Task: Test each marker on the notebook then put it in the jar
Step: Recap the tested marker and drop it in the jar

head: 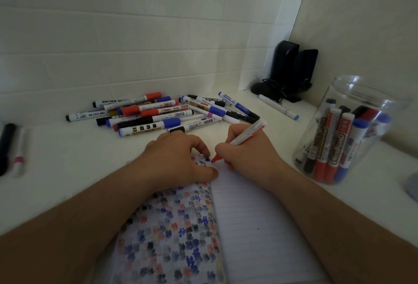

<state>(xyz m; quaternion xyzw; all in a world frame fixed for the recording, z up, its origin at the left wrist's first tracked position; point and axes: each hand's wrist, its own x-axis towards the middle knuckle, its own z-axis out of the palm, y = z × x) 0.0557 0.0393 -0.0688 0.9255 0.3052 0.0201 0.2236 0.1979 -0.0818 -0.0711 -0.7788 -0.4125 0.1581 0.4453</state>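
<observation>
- Two stray markers (13, 147) lay at the far left of the desk (67, 170), well apart from the work.
- The untested pile (162, 114) sat behind the notebook (248, 227), within easy reach of either hand.
- The left hand (178, 161) rested on the page already covered in test marks, fingers loosely curled and gripping nothing (evidently to hold the page flat).
- The right hand (246, 159) pinched a red marker (244, 138) in a writing grip, tip touching the paper at the top of the page.
- The jar (348, 129) stood open at the right, several markers upright inside, near the writing hand for a short drop-off.
</observation>
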